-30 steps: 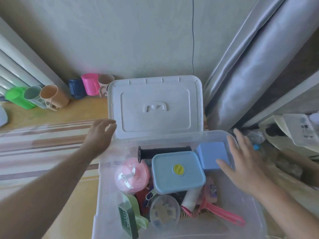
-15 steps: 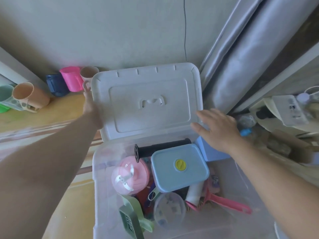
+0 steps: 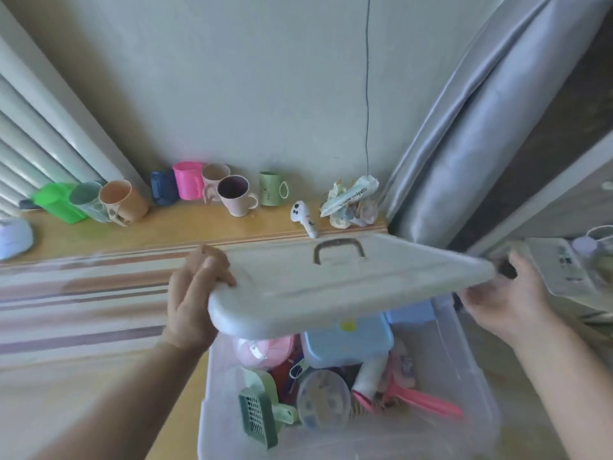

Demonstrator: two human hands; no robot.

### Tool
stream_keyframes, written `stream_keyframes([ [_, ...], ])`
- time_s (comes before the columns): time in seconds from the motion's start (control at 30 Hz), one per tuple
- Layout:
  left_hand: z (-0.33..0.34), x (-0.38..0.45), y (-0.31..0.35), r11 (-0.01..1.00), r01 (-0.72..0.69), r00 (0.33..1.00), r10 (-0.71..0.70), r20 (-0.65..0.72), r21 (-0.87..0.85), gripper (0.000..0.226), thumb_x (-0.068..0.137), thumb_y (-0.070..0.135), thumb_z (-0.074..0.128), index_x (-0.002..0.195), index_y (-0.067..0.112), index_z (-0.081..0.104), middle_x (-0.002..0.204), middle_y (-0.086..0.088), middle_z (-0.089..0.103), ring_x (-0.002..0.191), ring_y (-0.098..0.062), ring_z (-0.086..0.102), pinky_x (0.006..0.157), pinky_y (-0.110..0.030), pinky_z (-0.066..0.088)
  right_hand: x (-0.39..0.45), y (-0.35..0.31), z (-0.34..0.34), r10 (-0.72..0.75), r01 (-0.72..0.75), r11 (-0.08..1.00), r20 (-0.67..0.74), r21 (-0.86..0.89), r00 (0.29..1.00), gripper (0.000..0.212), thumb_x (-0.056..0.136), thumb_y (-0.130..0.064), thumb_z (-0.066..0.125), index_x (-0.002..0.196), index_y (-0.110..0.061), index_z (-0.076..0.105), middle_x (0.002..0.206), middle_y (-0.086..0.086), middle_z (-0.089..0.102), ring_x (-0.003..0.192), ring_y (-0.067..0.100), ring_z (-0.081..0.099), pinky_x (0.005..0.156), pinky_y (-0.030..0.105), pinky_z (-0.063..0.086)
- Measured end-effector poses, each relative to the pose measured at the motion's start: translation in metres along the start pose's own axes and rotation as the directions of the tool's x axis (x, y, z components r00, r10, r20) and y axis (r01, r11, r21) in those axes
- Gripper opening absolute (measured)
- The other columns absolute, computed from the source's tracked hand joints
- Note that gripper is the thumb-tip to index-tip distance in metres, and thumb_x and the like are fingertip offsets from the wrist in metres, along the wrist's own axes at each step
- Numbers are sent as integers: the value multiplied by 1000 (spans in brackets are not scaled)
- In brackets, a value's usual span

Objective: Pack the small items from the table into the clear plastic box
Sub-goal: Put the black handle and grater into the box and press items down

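Both hands grip the white lid: the left hand clamps its left corner, the right hand its right edge, holding it tilted (blurred) above the clear plastic box, which holds a blue lidded container and a pink brush.

Head view, steeply down, close over hands

Lid above the box, hands at its two ends.
Left hand at the lid's left end, right hand at its right; packed items lie in the box beneath; a row of mugs stands behind the lid on the table.
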State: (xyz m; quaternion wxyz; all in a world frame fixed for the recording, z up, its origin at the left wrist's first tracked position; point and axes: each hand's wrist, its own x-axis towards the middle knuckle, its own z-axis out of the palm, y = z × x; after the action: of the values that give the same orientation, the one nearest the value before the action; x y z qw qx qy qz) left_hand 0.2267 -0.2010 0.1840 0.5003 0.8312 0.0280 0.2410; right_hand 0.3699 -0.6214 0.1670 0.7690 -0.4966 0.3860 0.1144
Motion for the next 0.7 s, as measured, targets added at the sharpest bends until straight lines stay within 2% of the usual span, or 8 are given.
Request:
stream_keyframes([
  [0.13,-3,-66,31,996,37,985,-24,169,-75,21,80,21,52,64,9,55,88,-10,54,89,-34,54,79,-39,40,-10,2,-54,14,4,961,61,-278,998,33,100,-15,54,129,-5,66,111,19,76,91,29,76,72,36,62],
  [0.2,-3,-97,34,996,-50,938,20,346,76,5,72,20,52,75,16,53,106,-6,56,104,-34,54,86,-45,42,-19,8,-74,-105,116,922,51,-370,993,45,96,0,55,138,-11,63,123,22,70,103,37,70,82,44,59],
  [0.27,-7,-124,13,968,-27,891,-90,445,251,30,66,26,54,96,24,55,137,-1,48,129,-33,43,102,-52,39,-39,23,-85,-154,177,863,87,-473,984,46,94,4,56,135,-17,65,122,20,69,106,39,69,88,46,55],
  [0.37,-8,-153,-5,866,207,886,-363,287,455,61,76,43,55,136,41,43,162,5,17,148,-29,19,118,-60,26,-75,64,-94,-235,296,655,185,-695,954,34,95,-2,57,117,-21,72,106,11,76,93,29,70,76,40,54],
  [0.43,-7,-159,-10,816,292,879,-435,197,499,68,89,45,57,149,47,26,166,11,-1,154,-27,8,122,-57,20,-89,87,-103,-344,405,380,279,-831,897,21,91,-14,61,97,-30,73,91,3,72,84,14,66,69,36,52],
  [0.5,-7,-158,-12,816,322,876,-450,177,481,74,94,34,64,152,50,21,166,16,-7,154,-31,11,118,-58,30,-94,101,-114,-431,418,248,287,-874,856,9,88,-26,58,81,-29,63,88,7,59,84,8,55,65,33,41],
  [0.63,-7,-141,-12,849,210,894,-367,256,484,62,93,25,67,142,53,41,169,15,-2,139,-32,40,87,-38,50,-100,128,-129,-452,382,412,178,-827,874,30,87,-31,49,107,-20,67,100,7,68,97,33,61,74,42,44],
  [0.7,-2,-128,-18,859,175,899,-338,277,481,50,97,22,64,140,44,50,170,10,2,150,-26,26,99,-42,48,-104,137,-133,-409,302,451,106,-840,906,61,92,-38,44,147,-13,52,131,14,66,121,34,59,95,45,43],
])
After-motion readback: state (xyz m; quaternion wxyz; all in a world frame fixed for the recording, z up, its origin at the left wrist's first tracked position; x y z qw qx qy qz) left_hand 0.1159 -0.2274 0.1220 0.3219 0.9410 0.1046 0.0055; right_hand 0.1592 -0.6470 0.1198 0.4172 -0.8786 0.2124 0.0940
